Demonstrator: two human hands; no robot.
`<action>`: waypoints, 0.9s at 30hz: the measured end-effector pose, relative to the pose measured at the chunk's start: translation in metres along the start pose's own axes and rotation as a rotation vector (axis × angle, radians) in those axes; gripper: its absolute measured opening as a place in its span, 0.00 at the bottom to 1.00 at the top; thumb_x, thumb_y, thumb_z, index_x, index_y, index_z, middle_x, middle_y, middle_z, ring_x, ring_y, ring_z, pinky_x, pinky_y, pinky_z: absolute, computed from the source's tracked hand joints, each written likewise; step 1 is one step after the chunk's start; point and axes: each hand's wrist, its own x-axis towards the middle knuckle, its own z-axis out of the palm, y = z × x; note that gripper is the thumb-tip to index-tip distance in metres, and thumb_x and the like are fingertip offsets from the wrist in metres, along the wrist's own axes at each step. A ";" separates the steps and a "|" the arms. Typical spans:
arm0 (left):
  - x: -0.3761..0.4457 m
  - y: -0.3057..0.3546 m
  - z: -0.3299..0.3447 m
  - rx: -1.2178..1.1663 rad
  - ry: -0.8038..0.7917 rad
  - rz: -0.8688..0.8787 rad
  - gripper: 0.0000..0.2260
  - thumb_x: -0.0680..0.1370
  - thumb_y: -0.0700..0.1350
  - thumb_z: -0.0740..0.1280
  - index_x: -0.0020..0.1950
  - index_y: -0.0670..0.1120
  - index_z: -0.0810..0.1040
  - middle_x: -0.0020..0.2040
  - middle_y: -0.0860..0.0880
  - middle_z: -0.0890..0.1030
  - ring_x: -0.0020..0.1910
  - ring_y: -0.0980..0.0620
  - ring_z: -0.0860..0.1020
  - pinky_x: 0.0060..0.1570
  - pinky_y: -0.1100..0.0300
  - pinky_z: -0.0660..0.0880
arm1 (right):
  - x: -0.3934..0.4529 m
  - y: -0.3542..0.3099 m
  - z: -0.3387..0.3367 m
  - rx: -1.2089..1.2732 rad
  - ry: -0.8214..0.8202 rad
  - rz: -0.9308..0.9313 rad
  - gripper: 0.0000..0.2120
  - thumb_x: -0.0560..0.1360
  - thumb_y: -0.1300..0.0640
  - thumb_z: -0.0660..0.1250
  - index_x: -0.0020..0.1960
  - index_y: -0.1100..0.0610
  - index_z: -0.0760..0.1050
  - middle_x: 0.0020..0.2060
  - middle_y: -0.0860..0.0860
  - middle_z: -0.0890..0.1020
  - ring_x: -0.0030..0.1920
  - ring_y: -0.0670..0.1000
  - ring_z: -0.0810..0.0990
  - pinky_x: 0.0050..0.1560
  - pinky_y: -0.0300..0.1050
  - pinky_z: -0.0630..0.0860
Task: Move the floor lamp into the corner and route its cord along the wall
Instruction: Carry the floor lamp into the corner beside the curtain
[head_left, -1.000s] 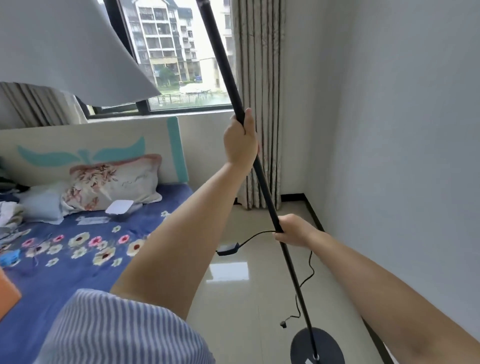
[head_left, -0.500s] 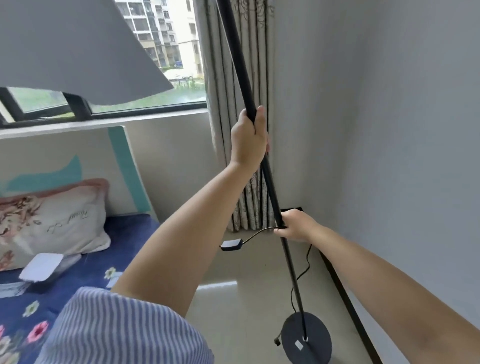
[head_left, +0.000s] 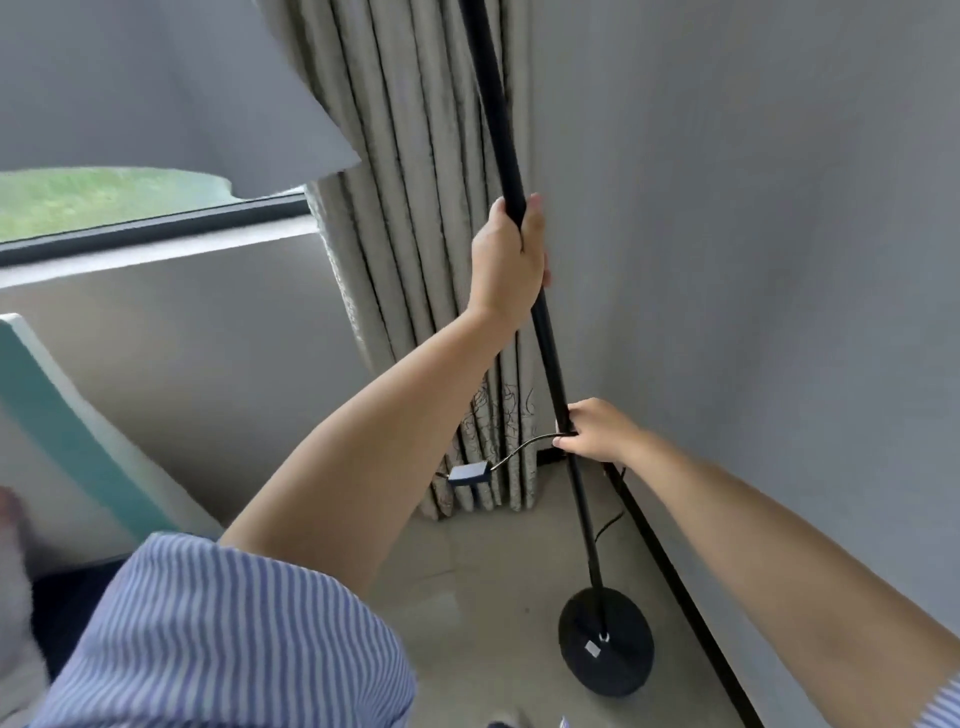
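While both hands grip it, floor lamp pole (head_left: 550, 358) leans by the corner.
L hand (head_left: 511, 260) wrapped round pole high up; R hand (head_left: 597, 430) closed on pole lower, pinching cord (head_left: 524, 448) w/ inline switch (head_left: 469, 474) dangling left. Round base (head_left: 605, 642) on floor (head_left: 483, 571), just beside baseboard (head_left: 670, 561), curtain (head_left: 415, 208) behind.

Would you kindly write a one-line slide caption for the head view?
Both hands, left hand above right hand, grip the lamp pole beside the curtain, its base by the wall.
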 end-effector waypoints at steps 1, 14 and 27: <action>0.021 -0.012 0.009 -0.004 -0.010 -0.010 0.16 0.81 0.44 0.54 0.33 0.53 0.62 0.21 0.52 0.70 0.14 0.63 0.69 0.19 0.73 0.68 | 0.022 0.006 -0.008 0.021 0.003 0.021 0.17 0.72 0.57 0.64 0.28 0.52 0.62 0.33 0.53 0.72 0.40 0.55 0.73 0.41 0.45 0.66; 0.203 -0.148 0.117 0.082 -0.116 -0.148 0.10 0.81 0.47 0.53 0.48 0.42 0.69 0.24 0.52 0.72 0.17 0.65 0.71 0.21 0.78 0.68 | 0.236 0.105 -0.062 0.085 -0.043 0.138 0.13 0.75 0.53 0.61 0.51 0.62 0.75 0.50 0.60 0.81 0.49 0.60 0.79 0.42 0.45 0.71; 0.268 -0.210 0.174 0.097 -0.249 -0.157 0.07 0.82 0.44 0.52 0.46 0.44 0.65 0.25 0.52 0.70 0.19 0.64 0.71 0.28 0.72 0.71 | 0.331 0.158 -0.077 0.100 -0.002 0.226 0.17 0.75 0.55 0.60 0.63 0.59 0.69 0.54 0.61 0.80 0.52 0.61 0.79 0.51 0.53 0.78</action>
